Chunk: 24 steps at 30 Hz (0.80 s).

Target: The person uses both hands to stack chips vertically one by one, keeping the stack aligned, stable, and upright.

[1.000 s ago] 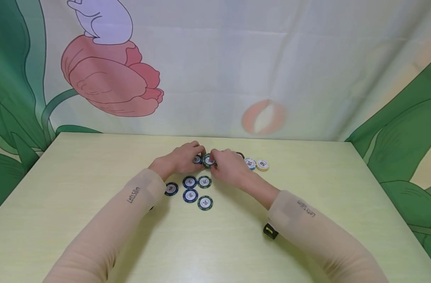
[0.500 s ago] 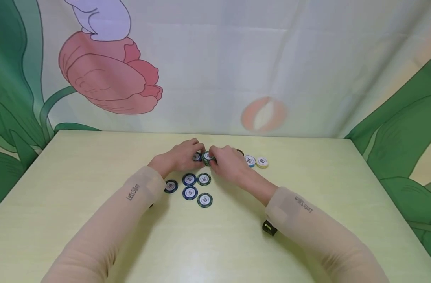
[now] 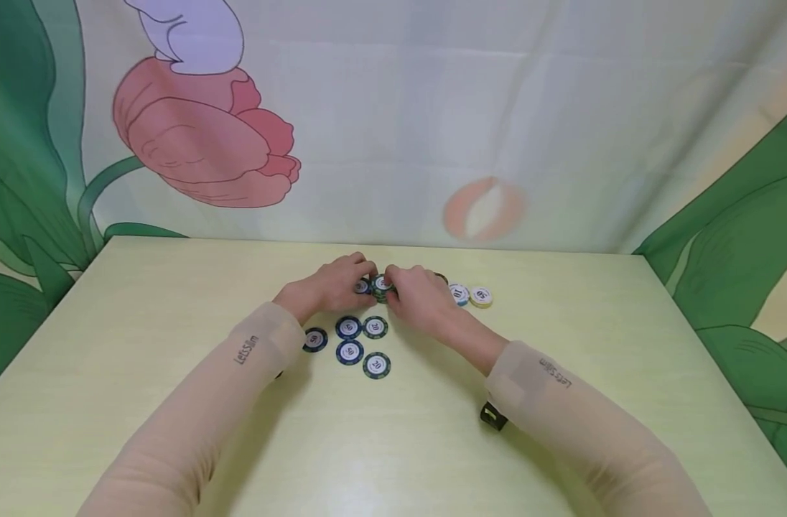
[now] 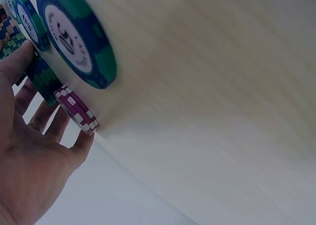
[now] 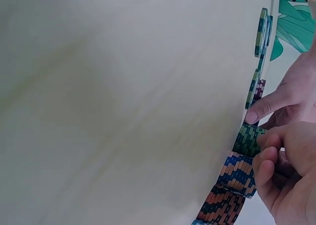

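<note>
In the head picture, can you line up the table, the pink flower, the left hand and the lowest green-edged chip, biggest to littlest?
Largest to smallest, as they look there:
1. Table
2. Pink flower
3. Left hand
4. Lowest green-edged chip

Green-edged chip stack (image 3: 381, 285), upright, white-centred, beside what looks like a blue stack (image 3: 362, 286), partly hidden

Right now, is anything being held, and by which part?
The left hand seems to hold the blue chip stack by its sides, between thumb and fingers. The right hand touches the green chip stack; whether it grips is unclear.
</note>
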Each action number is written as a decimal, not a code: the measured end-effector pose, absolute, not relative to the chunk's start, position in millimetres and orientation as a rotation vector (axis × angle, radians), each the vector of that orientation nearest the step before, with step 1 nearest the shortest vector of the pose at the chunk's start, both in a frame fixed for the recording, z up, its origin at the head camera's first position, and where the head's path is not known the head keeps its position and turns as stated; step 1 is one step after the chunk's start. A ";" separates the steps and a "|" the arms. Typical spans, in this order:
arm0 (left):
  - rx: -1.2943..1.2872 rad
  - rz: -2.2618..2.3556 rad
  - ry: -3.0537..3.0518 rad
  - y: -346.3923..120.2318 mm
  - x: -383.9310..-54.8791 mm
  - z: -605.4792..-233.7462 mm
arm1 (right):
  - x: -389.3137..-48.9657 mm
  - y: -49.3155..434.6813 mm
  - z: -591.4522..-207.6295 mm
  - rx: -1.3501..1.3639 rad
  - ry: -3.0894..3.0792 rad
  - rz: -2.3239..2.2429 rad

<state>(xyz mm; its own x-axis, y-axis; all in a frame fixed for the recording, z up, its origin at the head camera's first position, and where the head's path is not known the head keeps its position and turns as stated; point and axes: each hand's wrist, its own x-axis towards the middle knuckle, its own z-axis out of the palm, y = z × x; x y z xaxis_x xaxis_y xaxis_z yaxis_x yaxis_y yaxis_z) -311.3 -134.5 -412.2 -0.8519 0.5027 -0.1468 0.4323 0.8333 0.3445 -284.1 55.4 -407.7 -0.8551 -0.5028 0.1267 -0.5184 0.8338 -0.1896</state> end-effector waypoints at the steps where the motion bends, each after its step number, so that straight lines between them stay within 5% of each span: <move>1: 0.723 0.440 2.782 -134.0 -311.6 -412.1 | -284.0 56.2 -408.0 0.817 -2.939 0.333; 24: 0.702 0.432 2.779 -132.9 -311.6 -411.1 | -264.1 57.3 -401.5 1.068 -3.106 0.353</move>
<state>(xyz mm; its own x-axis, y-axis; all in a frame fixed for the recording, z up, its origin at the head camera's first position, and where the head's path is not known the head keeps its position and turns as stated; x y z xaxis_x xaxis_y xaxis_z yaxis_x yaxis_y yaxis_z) -311.6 -132.9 -411.1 -0.8551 0.4932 -0.1599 0.4215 0.8408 0.3396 -264.1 57.3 -401.5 -0.7791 -0.6214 -0.0830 -0.5869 0.7695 -0.2520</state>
